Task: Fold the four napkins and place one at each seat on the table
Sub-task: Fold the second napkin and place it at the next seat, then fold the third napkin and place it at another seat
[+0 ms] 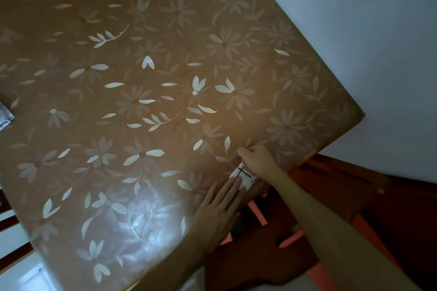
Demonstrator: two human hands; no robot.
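The broad middle of the table (165, 54) gives a hand flat room to pass. At its right edge, the left hand (220, 210) and right hand (257, 160) crowd a folded napkin (243, 176), and both forearms cross that edge above a red-brown chair (343, 196). A 2nd napkin (6, 113) lies at the far left edge, well apart.

The floral table (165, 54) holds a folded napkin (246, 177) near one edge, another napkin (4, 113) opposite.
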